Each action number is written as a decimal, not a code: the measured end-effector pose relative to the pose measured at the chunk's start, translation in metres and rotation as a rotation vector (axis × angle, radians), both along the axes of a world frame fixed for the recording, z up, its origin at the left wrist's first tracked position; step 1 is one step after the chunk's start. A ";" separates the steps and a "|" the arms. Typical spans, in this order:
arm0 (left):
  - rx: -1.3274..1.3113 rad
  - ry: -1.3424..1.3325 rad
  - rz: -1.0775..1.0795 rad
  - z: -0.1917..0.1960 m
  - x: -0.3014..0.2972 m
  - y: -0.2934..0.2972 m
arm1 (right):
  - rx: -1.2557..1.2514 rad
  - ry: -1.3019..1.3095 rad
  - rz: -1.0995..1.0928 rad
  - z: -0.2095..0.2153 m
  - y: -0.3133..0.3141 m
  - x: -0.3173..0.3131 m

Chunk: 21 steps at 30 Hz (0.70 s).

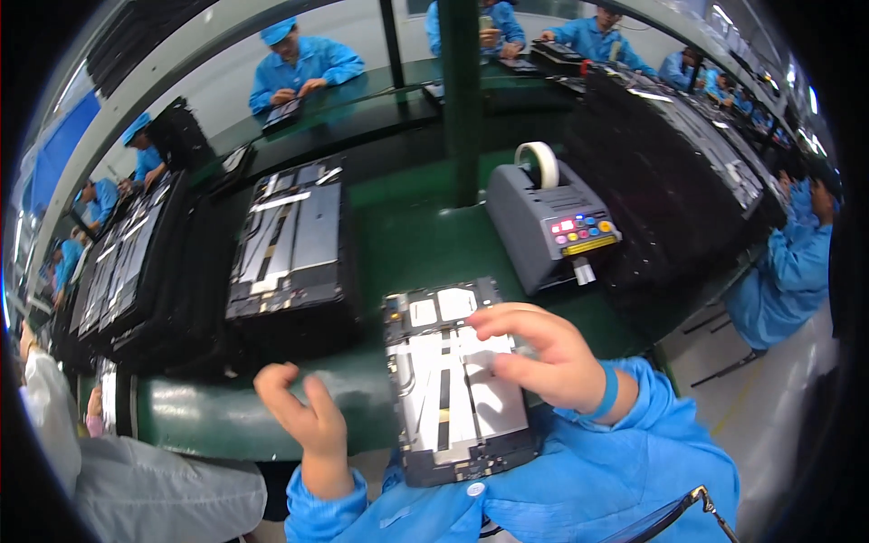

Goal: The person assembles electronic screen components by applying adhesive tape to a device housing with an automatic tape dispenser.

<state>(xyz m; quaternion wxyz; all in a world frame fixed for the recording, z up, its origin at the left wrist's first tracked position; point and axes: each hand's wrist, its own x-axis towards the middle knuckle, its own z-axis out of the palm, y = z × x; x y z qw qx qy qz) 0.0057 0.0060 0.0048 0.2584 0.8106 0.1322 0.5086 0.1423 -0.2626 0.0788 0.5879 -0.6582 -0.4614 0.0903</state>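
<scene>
In front of me, at the table's near edge, lies an opened tablet (418, 385) with its silver battery packs, dark central strips and circuit parts exposed. My right hand (552, 357) is over its upper right part, thumb and forefinger apart. Whether the fingertips touch the tablet I cannot tell. A blue band circles that wrist. To the left of the tablet, my left hand (306, 421) is raised with thumb and fingers spread, holding nothing. Just beyond the tablet to the right stands a grey tape dispenser (534, 222) with a white roll on top and a short strip at its outlet.
Stacks of opened tablets in black trays stand at left (294, 231), far left (122, 262) and right (715, 149). A green post (462, 109) rises behind the dispenser. Co-workers in blue sit around the green table (389, 213). A person's pale sleeve (172, 484) is close at my left.
</scene>
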 end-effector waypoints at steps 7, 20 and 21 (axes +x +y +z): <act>-0.954 0.159 -0.887 -0.024 0.000 -0.071 | 0.271 0.565 -0.937 -0.062 -0.063 0.035; -0.886 0.112 -0.742 -0.035 -0.020 -0.112 | 0.269 0.611 -0.672 -0.053 -0.069 0.051; -0.603 0.071 -0.541 -0.034 -0.018 -0.114 | 0.224 0.541 -0.600 -0.046 -0.064 0.039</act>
